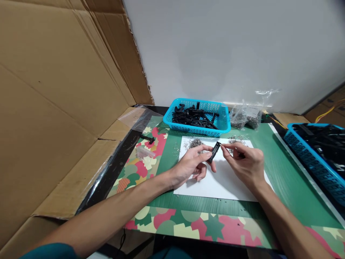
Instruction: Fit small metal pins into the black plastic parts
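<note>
My left hand (196, 163) grips a narrow black plastic holder (215, 152) between thumb and fingers, tilted with its far end up. At that far end, my right hand (244, 160) pinches a tiny shiny metal piece (220, 144), whose exact shape is too small to make out. Both hands are over a white sheet of paper (215, 185). Behind the left hand lies a pile of small metal pieces (196, 143). A second pile of metal pieces (236, 139) is partly hidden by my right hand.
A blue basket (196, 130) of black plastic parts stands at the back, beside clear bags of metal pieces (246, 117). Another blue basket (309, 158) is on the right. One loose black part (147, 139) and a small plastic bag (145, 151) lie left. Cardboard (61, 90) walls the left side.
</note>
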A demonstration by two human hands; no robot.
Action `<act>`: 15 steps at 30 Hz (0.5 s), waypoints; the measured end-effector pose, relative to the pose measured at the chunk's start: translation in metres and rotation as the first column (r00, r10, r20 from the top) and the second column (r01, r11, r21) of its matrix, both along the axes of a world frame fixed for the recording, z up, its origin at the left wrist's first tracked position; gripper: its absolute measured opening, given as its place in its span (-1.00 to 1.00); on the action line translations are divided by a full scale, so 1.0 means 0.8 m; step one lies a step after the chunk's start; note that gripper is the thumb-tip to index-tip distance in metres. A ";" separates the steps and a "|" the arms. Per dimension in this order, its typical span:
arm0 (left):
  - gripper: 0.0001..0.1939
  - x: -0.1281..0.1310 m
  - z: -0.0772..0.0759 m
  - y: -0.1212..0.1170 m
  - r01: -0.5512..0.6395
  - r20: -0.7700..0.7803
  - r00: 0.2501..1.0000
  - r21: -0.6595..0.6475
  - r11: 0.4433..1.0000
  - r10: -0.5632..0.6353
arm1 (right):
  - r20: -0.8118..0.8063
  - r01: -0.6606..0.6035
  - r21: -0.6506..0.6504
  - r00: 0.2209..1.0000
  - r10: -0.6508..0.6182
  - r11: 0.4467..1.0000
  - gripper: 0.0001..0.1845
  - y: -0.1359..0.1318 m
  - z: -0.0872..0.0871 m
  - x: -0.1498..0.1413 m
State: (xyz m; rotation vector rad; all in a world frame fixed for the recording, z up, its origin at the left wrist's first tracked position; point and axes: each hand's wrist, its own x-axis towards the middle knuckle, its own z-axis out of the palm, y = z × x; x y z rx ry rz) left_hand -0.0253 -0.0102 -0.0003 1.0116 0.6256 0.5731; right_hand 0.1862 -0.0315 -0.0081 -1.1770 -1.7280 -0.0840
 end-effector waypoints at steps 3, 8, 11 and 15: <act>-0.53 0.000 -0.003 0.000 0.010 -0.016 1.000 0.029 1.000 -0.010 | 0.028 0.014 0.038 0.999 -0.015 0.999 -0.87 0.001 -0.002 0.000; -0.49 0.000 -0.006 0.001 0.022 -0.010 1.000 0.046 0.999 -0.022 | 0.044 0.038 0.064 0.998 -0.041 0.997 -0.85 0.002 -0.003 0.000; -0.51 0.000 -0.007 0.001 0.031 -0.003 1.000 0.057 0.998 -0.031 | 0.045 0.048 0.064 0.998 -0.051 0.997 -0.84 0.001 -0.002 -0.001; -0.60 0.000 -0.008 -0.002 0.064 0.013 0.998 0.059 0.996 -0.064 | 0.041 0.037 0.036 0.998 -0.039 0.999 -0.82 0.000 -0.002 -0.004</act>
